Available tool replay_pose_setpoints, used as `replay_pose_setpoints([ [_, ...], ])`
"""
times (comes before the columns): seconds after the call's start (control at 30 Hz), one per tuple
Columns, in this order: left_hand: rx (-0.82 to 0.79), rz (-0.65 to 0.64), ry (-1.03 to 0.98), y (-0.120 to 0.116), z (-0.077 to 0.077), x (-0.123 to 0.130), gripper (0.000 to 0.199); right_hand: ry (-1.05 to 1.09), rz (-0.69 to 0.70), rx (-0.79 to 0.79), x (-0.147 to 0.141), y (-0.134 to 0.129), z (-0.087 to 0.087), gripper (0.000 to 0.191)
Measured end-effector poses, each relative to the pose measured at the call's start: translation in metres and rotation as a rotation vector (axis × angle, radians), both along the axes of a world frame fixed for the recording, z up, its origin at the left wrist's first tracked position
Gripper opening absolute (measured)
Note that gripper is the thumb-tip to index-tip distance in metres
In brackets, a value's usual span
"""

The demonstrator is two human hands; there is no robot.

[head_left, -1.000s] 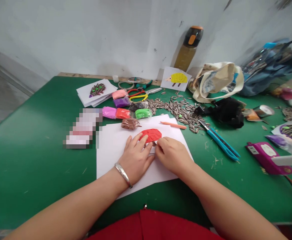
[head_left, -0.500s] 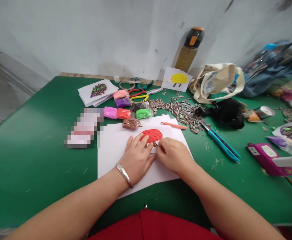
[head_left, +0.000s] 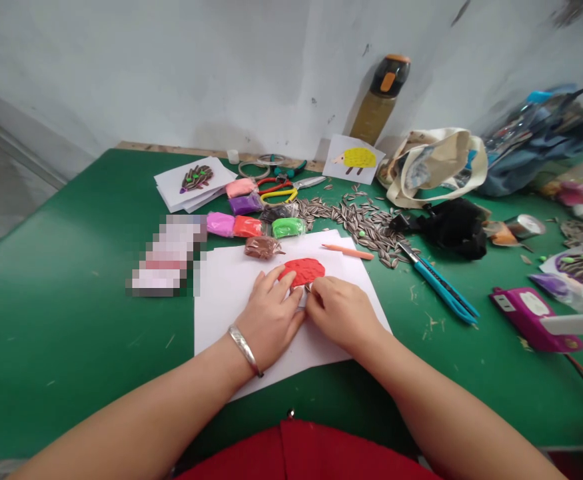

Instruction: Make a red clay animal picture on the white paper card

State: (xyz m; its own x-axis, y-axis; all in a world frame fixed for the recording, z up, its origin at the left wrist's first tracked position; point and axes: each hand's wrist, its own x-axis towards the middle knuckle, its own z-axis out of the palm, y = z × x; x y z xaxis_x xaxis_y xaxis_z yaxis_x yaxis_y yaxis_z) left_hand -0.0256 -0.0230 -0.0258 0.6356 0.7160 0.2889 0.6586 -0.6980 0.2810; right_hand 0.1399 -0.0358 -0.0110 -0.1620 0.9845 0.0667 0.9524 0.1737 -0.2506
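Note:
A flat red clay oval [head_left: 305, 271] with a bumpy surface lies on the white paper [head_left: 221, 300]. My left hand [head_left: 270, 317], with a silver bangle on its wrist, rests on the paper with fingers stretched out, their tips at the clay's lower left edge. My right hand [head_left: 338, 308] is closed in a pinch just below the clay's lower right edge. Small dark bits show between the two hands; what the right fingers pinch is hidden. Behind the clay lie a brown clay packet [head_left: 262, 247] and an orange pencil [head_left: 348, 252].
Sunflower seeds [head_left: 371, 223] are heaped behind the paper, beside a blue box cutter [head_left: 444, 287]. Several clay packets [head_left: 248, 226], yellow-handled scissors [head_left: 278, 195] and a hedgehog card [head_left: 354, 160] stand farther back. At right are a black pouch [head_left: 454, 227] and a magenta power strip [head_left: 534, 317].
My right hand has shifted slightly left and down, closer to my left hand, covering more of the dark bits under the clay. The left hand stays nearly in place.

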Motion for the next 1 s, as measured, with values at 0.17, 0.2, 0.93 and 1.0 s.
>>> replay_pose_setpoints([
  [0.17, -0.002, 0.003, 0.000, 0.000, 0.000, 0.000, 0.030, 0.041, -0.005, -0.010, 0.001, 0.001, -0.001, 0.018],
  [0.2, 0.002, -0.001, 0.008, 0.000, 0.000, 0.000, 0.031, 0.048, -0.009, -0.014, 0.001, 0.001, -0.001, 0.018],
  [0.93, 0.003, 0.019, 0.012, -0.002, -0.001, 0.002, 0.034, 0.056, -0.031, -0.062, 0.010, 0.008, -0.003, 0.016],
  [1.0, 0.000, 0.023, 0.026, -0.002, -0.001, 0.003, 0.035, 0.046, -0.001, -0.046, 0.010, 0.008, -0.004, 0.016],
])
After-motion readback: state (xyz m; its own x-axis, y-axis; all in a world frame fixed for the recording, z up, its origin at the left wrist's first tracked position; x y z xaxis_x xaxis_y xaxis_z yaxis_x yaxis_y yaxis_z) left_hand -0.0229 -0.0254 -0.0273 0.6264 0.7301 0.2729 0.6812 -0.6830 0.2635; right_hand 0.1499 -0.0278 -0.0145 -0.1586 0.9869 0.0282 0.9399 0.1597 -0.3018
